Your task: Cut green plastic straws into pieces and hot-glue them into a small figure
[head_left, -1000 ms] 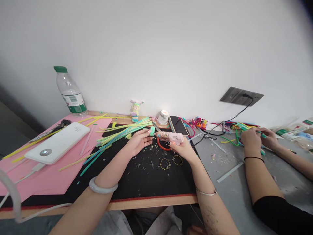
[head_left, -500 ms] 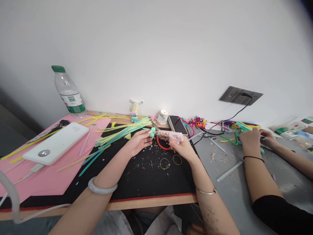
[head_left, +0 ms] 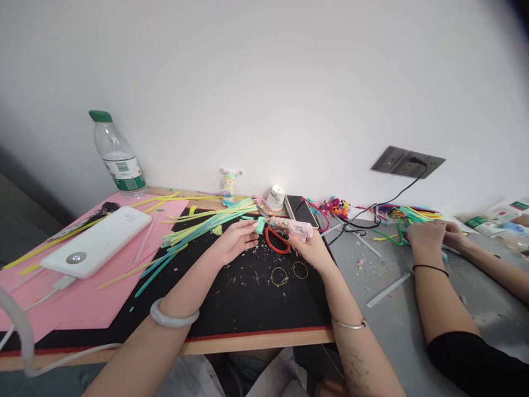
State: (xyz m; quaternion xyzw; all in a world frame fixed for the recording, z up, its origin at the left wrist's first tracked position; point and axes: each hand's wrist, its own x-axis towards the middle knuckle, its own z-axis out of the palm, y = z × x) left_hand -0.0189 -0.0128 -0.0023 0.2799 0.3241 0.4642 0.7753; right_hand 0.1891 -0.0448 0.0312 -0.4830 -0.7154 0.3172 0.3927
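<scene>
My left hand (head_left: 238, 241) pinches a small mint-green fuzzy piece (head_left: 260, 225), which looks made of pipe cleaner. Wrapped in my right hand (head_left: 308, 246) is a pale pink glue gun (head_left: 298, 228) with decorations along its side. Its nozzle end points left, close to the green piece; I cannot tell if they touch. Orange-red scissor handles (head_left: 277, 241) lie beneath the glue gun. Left of my left hand, a bundle of green, yellow and blue pipe cleaners (head_left: 182, 240) spreads over the black mat (head_left: 231, 300).
A fuzzy doll figure (head_left: 228, 188), a paper cup (head_left: 276, 198) and a phone (head_left: 303, 212) stand or lie along the wall. At left are a water bottle (head_left: 122, 168) and a white power bank (head_left: 98, 241). A co-worker's hands (head_left: 430, 237) work at right.
The glue gun has drawn slightly right, with its nozzle end now apart from or just at the green piece. The green piece is slightly turned in my left hand.
</scene>
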